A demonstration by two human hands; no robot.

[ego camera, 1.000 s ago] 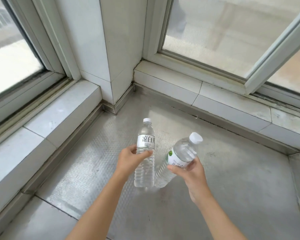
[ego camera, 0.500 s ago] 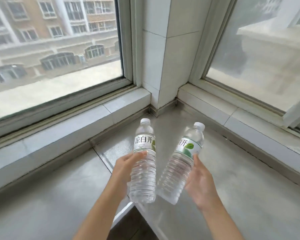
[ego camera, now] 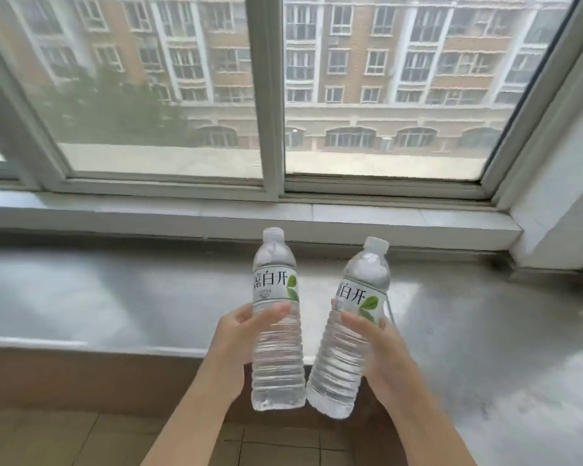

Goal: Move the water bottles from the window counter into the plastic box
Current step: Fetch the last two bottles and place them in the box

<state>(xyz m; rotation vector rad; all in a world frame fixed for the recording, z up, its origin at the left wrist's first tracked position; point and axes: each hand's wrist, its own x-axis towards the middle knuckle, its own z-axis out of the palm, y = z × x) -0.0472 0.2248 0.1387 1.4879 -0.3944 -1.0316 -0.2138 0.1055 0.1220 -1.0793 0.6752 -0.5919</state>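
Note:
I hold two clear water bottles with white caps and white labels with a green leaf. My left hand (ego camera: 231,351) grips the left bottle (ego camera: 276,331) at its middle, nearly upright. My right hand (ego camera: 381,351) grips the right bottle (ego camera: 350,334), which leans with its cap to the right. Both bottles are lifted in the air in front of the grey window counter (ego camera: 115,297), their bases close together over its front edge. The plastic box is not in view.
The metal-topped counter runs along a wide window (ego camera: 270,95) with a raised tiled sill (ego camera: 384,216). A white pillar (ego camera: 559,213) stands at the right corner. Below the counter's front edge are a brown panel (ego camera: 81,375) and tiled floor (ego camera: 48,438).
Both bottles have been lifted off the counter and carried leftwards. My view has swung from the corner pillar to the long window, and the counter's front edge and floor have come into sight.

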